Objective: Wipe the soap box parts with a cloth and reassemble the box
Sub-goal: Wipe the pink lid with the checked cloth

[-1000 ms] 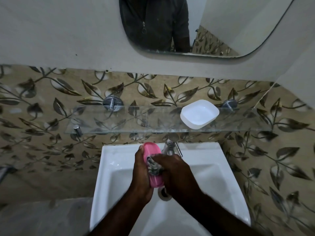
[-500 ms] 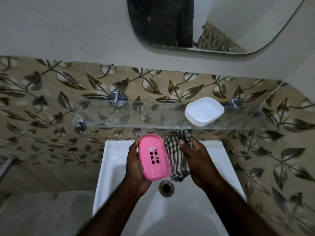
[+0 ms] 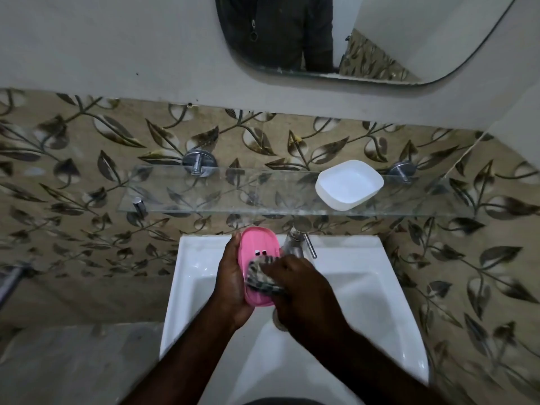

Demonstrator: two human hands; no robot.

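gripping the pink tray in our left hand over the sink, we are pressing the checked cloth, clutched in our right hand, back onto it after lifting it aside. wiping is continuing; the white base is waiting on the glass shelf.

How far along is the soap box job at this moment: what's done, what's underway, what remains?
Done: the two parts are separated. The white part sits on the glass shelf; whether it has been wiped I cannot tell. In hand: over the sink, the left hand holds the pink part while the right hand presses the cloth on it. Left: finish wiping, then fit both parts together.
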